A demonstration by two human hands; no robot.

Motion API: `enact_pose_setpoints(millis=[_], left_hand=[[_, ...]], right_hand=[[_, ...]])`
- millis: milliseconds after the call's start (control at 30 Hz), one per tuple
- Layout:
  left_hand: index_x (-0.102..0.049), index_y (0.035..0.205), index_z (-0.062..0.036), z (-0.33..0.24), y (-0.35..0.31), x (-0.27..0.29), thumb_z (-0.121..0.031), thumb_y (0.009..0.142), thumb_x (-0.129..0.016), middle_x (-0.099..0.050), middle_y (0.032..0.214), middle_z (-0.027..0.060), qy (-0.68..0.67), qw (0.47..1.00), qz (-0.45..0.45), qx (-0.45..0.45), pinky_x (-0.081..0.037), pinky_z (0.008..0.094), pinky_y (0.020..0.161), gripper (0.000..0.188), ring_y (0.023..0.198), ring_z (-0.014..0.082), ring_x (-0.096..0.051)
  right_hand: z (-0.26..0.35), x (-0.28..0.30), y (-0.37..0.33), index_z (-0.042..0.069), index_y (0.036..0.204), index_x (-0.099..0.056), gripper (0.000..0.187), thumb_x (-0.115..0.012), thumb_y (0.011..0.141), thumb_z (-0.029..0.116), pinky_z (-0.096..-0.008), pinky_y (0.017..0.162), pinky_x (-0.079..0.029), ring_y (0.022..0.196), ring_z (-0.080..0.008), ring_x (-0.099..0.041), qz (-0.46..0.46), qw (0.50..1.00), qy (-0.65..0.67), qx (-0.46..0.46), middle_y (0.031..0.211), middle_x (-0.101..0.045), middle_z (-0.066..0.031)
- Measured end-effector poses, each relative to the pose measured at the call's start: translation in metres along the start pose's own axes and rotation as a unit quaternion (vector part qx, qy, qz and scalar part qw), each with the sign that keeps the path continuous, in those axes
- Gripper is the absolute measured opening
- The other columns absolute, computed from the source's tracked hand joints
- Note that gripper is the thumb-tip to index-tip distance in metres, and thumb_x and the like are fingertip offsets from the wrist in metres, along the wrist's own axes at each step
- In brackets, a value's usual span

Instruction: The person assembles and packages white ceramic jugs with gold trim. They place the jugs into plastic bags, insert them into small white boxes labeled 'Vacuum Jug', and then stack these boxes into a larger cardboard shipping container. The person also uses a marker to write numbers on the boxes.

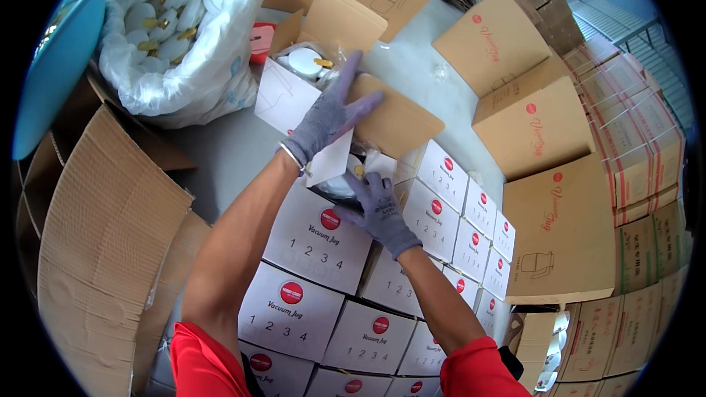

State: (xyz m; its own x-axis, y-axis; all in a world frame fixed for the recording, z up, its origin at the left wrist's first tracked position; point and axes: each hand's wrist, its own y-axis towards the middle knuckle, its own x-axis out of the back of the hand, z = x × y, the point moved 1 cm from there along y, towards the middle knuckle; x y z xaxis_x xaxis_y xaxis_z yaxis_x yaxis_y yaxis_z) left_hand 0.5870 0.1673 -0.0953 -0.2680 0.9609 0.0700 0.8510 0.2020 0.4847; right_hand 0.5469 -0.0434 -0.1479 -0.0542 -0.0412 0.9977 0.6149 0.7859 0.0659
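My left hand [323, 119], in a grey-purple glove, lies with fingers spread between two open white boxes. Its fingers reach toward the raised brown inner flap [397, 119] of the nearer box. Within the farther box [283, 99] sits a white jug lid [304, 62] with a gold-coloured lever, partly wrapped in clear plastic. My right hand [381, 212], gloved alike, is at the nearer box's opening, its thumb and fingers apart over a plastic-wrapped item [340, 185]. Only part of that item shows; a gold-coloured piece is visible near the fingertips.
Stacked closed white boxes [316, 239] fill the space below my hands. At the upper left a clear bag [184, 92] holds many white lids beside a blue basin [62, 59]. Large brown cartons [559, 228] stand right; a cardboard sheet [103, 250] leans left.
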Motion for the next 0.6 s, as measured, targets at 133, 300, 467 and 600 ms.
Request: enact_pose_setpoints(millis=[133,300,467,600], left_hand=[[-0.032,0.146,-0.0019,-0.003,-0.004,-0.002,-0.039,0.098,-0.050,-0.042,0.145,0.0179,-0.031,0.998,0.043,0.047,-0.033,0.0327,0.109,0.063,0.133,0.0263,-0.043],[-0.045,0.137,-0.0031,0.004,-0.003,0.006,-0.034,0.097,-0.052,-0.050,0.134,0.0192,0.069,0.995,0.054,-0.038,-0.041,0.0330,0.102,0.051,0.123,0.0271,-0.051],[-0.062,0.121,-0.0092,0.000,-0.028,-0.005,-0.039,0.092,-0.059,-0.049,0.135,0.0203,0.150,0.971,0.167,0.076,-0.047,0.0340,0.092,0.042,0.111,0.0311,-0.056],[-0.050,0.137,-0.0157,0.013,-0.091,-0.004,-0.053,0.086,-0.062,-0.031,0.147,0.0262,0.371,0.903,0.204,0.069,-0.037,0.0432,0.105,0.064,0.130,0.0477,-0.036]], right_hand=[[-0.015,-0.003,0.007,0.015,0.147,-0.032,0.089,-0.076,0.076,0.043,-0.0464,0.088,-0.044,0.094,-0.0368,-0.052,-0.083,0.972,0.211,-0.065,0.112,-0.050,-0.0196],[0.005,0.030,0.018,0.015,0.146,-0.035,0.090,-0.079,0.073,0.043,-0.0486,0.091,-0.046,0.098,-0.0391,-0.055,0.062,0.986,0.156,-0.018,0.111,-0.050,-0.0206],[-0.045,-0.012,-0.016,0.005,0.130,-0.052,0.065,-0.074,0.080,0.041,-0.0397,0.090,-0.048,0.100,-0.0304,-0.056,-0.004,0.943,0.328,-0.045,0.123,-0.049,-0.0156],[-0.044,-0.009,-0.051,0.000,0.134,-0.046,0.053,-0.066,0.091,0.024,-0.0291,0.086,-0.049,0.103,-0.0158,-0.056,-0.053,0.664,0.709,-0.230,0.121,-0.055,-0.0099]])
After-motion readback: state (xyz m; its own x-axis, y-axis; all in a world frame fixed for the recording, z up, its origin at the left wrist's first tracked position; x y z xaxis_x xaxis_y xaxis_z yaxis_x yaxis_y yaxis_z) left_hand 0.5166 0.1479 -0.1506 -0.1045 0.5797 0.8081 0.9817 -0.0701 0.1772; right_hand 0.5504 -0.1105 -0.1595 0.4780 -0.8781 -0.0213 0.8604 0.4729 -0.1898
